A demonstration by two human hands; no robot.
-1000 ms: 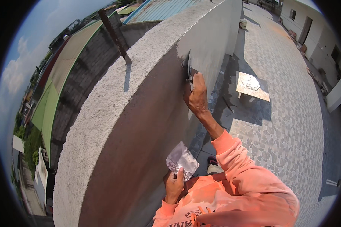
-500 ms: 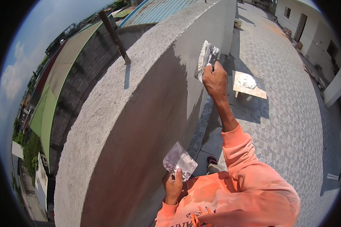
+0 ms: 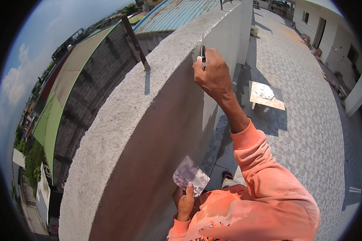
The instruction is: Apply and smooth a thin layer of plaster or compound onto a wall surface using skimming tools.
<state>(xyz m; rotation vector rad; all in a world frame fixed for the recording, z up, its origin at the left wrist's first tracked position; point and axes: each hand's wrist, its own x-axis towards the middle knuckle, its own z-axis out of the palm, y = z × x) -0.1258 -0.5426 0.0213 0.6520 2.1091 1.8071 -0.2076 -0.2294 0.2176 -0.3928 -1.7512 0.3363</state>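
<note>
Right hand (image 3: pixel 214 76): fingers gripped a thin blade (image 3: pixel 202 46), edge-on beside the wall's (image 3: pixel 157 148) top edge; contact was unclear.
Left hand (image 3: pixel 184 204): thumb and fingers pinched a flat square plate (image 3: pixel 192 173) by its near edge, beside the wall.
Board (image 3: pixel 277 105): white paste (image 3: pixel 264 91) lay between its edges.

Smeared, tilted plate (image 3: pixel 192 173) below edge-on blade (image 3: pixel 202 42)
</note>
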